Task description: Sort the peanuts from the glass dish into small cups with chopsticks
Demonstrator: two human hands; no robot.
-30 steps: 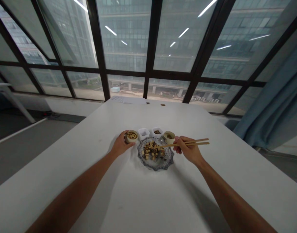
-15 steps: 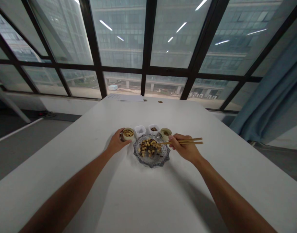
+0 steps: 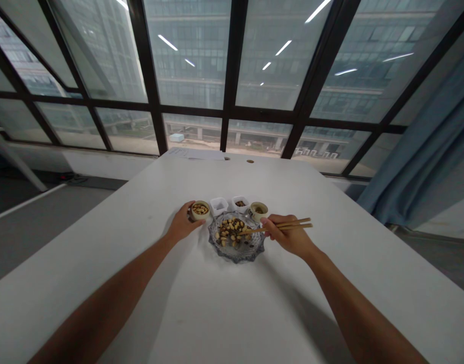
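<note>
My left hand [image 3: 184,222] is wrapped round the side of a small cream cup [image 3: 200,217] that holds pale nuts. In my right hand [image 3: 287,233] is a pair of wooden chopsticks [image 3: 298,223], their tips down among the nuts in a scalloped glass bowl [image 3: 237,257]. Pale nuts [image 3: 228,230] and dark seeds are mixed in that bowl, mostly toward its left and back. Whether the tips pinch a nut is too small to make out. Just beyond my right fingers stands a second cream cup [image 3: 259,212] with dark marks on its side.
Behind the bowl sit a white dish [image 3: 218,205] and another white dish [image 3: 239,202] with dark bits inside. All stand on a long white table [image 3: 201,303]. Papers [image 3: 196,154] lie at its far end, before the windows. A blue curtain [image 3: 417,151] hangs at the right.
My right hand and the chopsticks have shifted slightly lower and left, the tips moving a little toward the front of the bowl. My left hand stays at the cup.
</note>
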